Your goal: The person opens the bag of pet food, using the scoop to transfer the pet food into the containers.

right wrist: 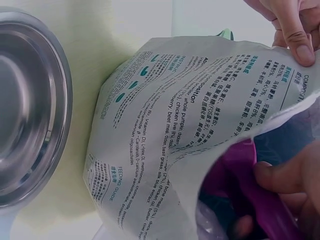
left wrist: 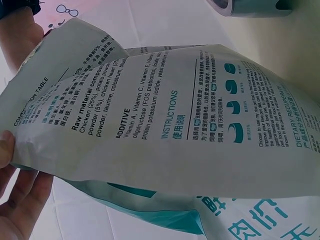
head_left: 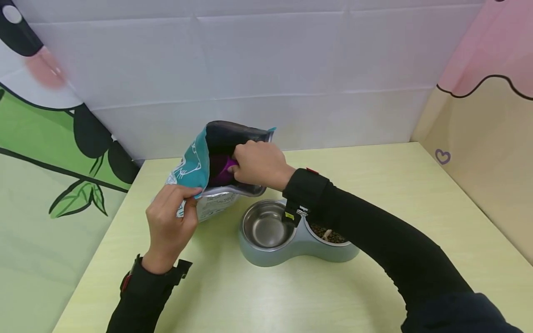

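Observation:
A teal and white pet food bag (head_left: pixel 192 163) stands at the back of the table with its mouth open. Its left edge is pinched between the thumb and fingers of my left hand (head_left: pixel 171 221), also seen in the left wrist view. Inside the mouth, my right hand (head_left: pixel 260 163) grips a purple scoop (right wrist: pixel 250 185) by its handle; the scoop's lower part is hidden in the bag. In front of the bag sits a grey-blue double feeder (head_left: pixel 287 252). Its left steel bowl (head_left: pixel 268 226) is bare, while brown kibble (head_left: pixel 326 233) fills the right one, partly behind my right forearm.
The pale wooden table (head_left: pixel 233 300) meets a white cloth backdrop (head_left: pixel 266 60) just behind the bag. Printed panels flank both sides, with a green one (head_left: pixel 54 185) on the left. My right forearm crosses above the feeder.

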`<state>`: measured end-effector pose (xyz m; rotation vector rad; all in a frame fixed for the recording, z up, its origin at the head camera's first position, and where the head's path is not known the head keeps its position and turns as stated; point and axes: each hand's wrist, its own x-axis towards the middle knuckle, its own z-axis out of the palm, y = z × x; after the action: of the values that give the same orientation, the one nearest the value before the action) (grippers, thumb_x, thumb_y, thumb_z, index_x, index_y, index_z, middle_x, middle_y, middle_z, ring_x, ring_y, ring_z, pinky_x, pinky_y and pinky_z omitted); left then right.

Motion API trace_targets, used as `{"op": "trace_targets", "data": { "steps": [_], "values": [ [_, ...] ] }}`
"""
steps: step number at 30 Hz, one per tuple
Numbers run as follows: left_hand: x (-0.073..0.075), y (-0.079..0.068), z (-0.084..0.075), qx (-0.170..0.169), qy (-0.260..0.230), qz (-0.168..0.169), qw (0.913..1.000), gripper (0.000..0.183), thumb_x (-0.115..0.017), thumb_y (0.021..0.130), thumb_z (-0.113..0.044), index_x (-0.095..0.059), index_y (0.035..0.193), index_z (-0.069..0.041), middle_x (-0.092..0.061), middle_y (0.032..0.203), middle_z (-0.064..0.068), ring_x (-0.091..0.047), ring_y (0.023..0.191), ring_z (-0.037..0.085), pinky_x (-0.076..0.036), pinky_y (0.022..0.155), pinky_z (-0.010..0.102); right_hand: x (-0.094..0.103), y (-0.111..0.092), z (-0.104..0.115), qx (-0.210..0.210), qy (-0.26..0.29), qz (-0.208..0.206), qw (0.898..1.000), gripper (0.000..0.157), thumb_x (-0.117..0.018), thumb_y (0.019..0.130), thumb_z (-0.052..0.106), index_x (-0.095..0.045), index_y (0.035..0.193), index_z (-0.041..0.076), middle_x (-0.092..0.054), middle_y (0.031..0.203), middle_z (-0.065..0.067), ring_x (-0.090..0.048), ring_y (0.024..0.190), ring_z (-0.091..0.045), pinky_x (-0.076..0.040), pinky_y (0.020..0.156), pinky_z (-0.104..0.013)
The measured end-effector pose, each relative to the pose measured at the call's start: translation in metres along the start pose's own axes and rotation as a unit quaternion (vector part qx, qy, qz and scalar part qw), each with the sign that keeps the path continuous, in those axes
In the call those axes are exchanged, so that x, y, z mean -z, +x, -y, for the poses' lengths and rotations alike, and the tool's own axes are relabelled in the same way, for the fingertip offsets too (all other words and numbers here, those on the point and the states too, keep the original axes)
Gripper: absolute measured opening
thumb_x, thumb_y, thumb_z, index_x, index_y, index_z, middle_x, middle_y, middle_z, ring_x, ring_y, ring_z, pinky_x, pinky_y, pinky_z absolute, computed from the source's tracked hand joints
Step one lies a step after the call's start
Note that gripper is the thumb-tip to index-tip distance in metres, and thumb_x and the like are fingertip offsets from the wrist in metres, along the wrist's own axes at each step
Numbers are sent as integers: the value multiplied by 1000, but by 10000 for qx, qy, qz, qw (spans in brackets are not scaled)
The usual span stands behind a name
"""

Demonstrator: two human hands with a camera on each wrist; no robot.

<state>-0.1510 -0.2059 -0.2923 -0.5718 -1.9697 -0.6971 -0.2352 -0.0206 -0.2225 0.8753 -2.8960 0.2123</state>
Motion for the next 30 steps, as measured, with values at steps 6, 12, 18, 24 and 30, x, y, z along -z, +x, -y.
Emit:
{"op": "trace_targets", "data": {
  "steps": [6,12,18,24,30],
  "values": [
    [-1,0,1,-24,-13,-9,10000,14,-63,77,3,-62,90,-2,-62,81,11,-57,79,21,-50,74,42,-1,-3,-4,-11,83,-7,10000,33,-51,87,36,-47,60,17,-36,56,3,-41,50,-13,-20,39,-24],
    [-3,-1,2,-61,-31,-7,10000,14,-62,77,4,-61,90,-2,-62,80,11,-57,78,20,-51,73,42,1,-7,-6,-53,75,-19,10000,32,-52,87,38,-50,63,18,-40,57,3,-43,51,-12,-22,39,-24],
    [-4,0,2,-100,-44,-11,9999,14,-62,77,4,-61,90,-1,-62,80,12,-58,79,23,-51,73,45,3,-11,-10,25,245,-2,9997,32,-51,88,39,-52,64,19,-43,56,3,-44,50,-12,-24,39,-25],
    [-3,2,3,-120,-58,-54,9999,13,-62,77,3,-61,90,-1,-61,80,13,-58,79,24,-51,73,47,7,-16,-14,117,339,-35,9993,30,-51,89,39,-54,65,20,-42,55,3,-42,49,-12,-24,39,-26],
    [-3,2,2,-71,-56,-56,9999,14,-63,77,3,-61,90,-1,-62,81,13,-58,80,23,-50,74,47,8,-19,-17,157,299,-61,9994,26,-50,89,39,-57,71,22,-41,54,3,-41,49,-13,-20,40,-26]
  ]
}}
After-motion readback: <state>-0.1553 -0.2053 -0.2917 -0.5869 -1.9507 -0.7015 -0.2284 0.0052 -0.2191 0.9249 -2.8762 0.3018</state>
